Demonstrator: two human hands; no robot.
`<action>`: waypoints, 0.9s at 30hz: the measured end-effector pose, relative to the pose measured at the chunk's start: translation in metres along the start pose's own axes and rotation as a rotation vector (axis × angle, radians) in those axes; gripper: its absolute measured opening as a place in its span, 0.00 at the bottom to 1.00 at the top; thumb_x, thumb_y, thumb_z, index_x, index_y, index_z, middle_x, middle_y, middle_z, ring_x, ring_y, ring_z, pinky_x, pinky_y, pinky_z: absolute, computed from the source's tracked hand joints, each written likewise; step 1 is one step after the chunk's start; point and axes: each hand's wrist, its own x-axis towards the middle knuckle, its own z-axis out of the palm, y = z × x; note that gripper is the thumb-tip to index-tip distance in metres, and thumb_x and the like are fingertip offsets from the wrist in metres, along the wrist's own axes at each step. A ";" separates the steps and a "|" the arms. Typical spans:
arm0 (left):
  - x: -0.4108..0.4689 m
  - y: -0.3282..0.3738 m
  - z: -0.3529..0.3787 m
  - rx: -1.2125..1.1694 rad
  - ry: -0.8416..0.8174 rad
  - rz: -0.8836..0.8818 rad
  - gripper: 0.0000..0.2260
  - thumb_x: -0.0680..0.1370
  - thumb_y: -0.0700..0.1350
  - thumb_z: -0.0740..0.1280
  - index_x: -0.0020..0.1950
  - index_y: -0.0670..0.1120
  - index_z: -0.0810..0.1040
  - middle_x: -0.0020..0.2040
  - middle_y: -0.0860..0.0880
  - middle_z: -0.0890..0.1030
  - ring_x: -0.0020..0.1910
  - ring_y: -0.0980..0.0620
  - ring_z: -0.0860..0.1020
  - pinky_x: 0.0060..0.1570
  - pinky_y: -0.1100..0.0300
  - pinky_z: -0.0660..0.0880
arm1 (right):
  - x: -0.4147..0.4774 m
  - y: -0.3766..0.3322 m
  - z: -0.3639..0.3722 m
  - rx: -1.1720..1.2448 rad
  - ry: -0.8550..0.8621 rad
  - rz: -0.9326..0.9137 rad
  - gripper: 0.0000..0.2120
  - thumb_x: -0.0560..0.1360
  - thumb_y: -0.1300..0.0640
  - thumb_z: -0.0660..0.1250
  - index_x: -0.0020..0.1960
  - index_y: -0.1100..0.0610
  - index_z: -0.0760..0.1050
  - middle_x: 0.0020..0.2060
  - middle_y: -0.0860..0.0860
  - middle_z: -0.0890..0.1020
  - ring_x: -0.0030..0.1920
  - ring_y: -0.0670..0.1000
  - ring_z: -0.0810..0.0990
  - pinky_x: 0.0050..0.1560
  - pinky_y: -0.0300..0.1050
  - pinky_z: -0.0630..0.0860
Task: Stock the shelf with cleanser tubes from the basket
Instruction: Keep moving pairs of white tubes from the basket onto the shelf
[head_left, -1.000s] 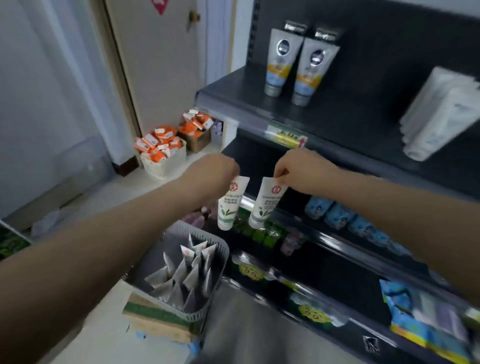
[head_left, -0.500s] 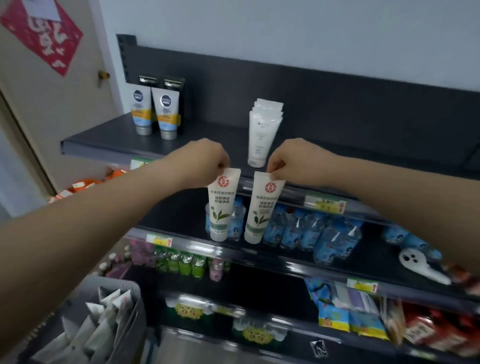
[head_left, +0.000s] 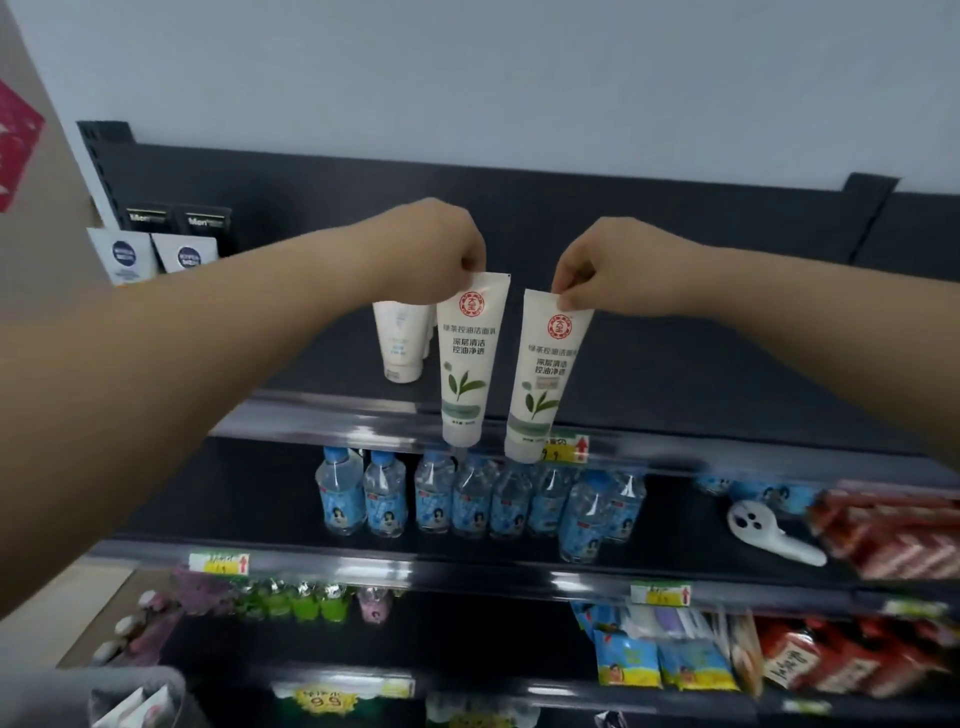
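Tubes (head_left: 470, 358) seem light and squashy, best held by the flat seam: left hand (head_left: 436, 249) pinches one, right hand (head_left: 602, 270) the other tube (head_left: 548, 374), above the shelf (head_left: 727, 384)

pale wall (head_left: 467, 78), beige door (head_left: 52, 182) at left (red paper (head_left: 15, 140) on it).

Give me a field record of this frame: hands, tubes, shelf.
left hand: pinches crimped top of left cleanser tube
right hand: pinches crimped top of right cleanser tube
tube state: both hang cap-down, airborne, not set down
top shelf: white tubes stand on it, behind left hand
shelf below: water bottles in a row
basket: corner visible, bottom left
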 end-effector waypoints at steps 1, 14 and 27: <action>0.009 -0.001 -0.002 -0.003 0.010 0.011 0.12 0.78 0.40 0.59 0.53 0.46 0.81 0.42 0.52 0.78 0.45 0.48 0.77 0.42 0.57 0.71 | 0.005 0.004 -0.004 -0.004 0.011 0.006 0.06 0.75 0.58 0.66 0.49 0.56 0.81 0.45 0.48 0.82 0.46 0.47 0.79 0.41 0.36 0.74; 0.139 -0.056 0.015 -0.008 0.021 0.069 0.11 0.77 0.39 0.61 0.53 0.43 0.82 0.51 0.47 0.82 0.50 0.46 0.78 0.46 0.56 0.72 | 0.115 0.060 -0.014 -0.045 0.053 0.094 0.06 0.75 0.58 0.67 0.49 0.57 0.82 0.45 0.49 0.82 0.47 0.48 0.79 0.40 0.36 0.71; 0.215 -0.093 0.062 -0.052 -0.034 0.053 0.11 0.78 0.40 0.62 0.56 0.45 0.81 0.51 0.46 0.81 0.49 0.46 0.79 0.47 0.53 0.76 | 0.204 0.098 0.014 -0.078 0.063 0.129 0.08 0.75 0.58 0.67 0.52 0.58 0.81 0.43 0.48 0.79 0.47 0.48 0.77 0.46 0.41 0.71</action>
